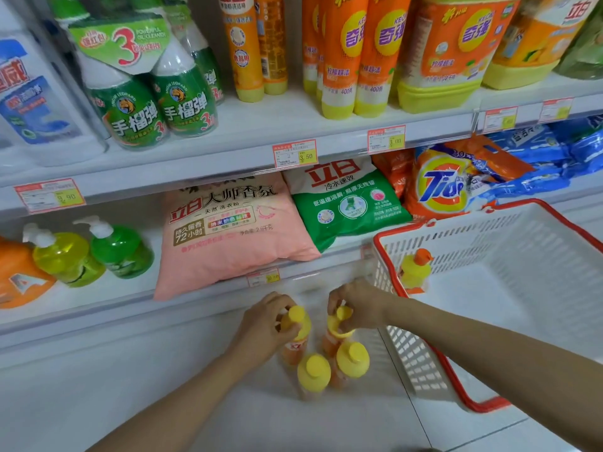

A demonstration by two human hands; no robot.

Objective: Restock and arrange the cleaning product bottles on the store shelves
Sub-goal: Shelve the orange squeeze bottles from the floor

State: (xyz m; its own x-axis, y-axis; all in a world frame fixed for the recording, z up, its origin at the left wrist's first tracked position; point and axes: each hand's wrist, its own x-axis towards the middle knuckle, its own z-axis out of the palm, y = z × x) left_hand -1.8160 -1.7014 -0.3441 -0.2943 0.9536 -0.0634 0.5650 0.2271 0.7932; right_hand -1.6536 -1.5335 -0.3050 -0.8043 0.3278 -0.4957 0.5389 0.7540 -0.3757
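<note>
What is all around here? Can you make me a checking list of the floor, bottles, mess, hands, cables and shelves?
Surface: white floor, bottles standing on it.
Job's things: back left bottle, back right bottle, front left bottle, front right bottle, all orange with yellow caps; basket bottle inside the white basket.
Clutter: nothing seen.
Grippers: left hand grips back left bottle's top; right hand grips back right bottle's top.
Cables: nothing seen.
Surroundings: shelf holding pink bag, green bag, green pump bottle.

There is one wide-angle camera, worn on the person's head. It faces forward and steeply down, close above the left hand point(261, 324) and right hand point(355, 305). Store shelves point(267, 125) rise beyond the hands, and a basket point(489, 236) sits to their right.
</note>
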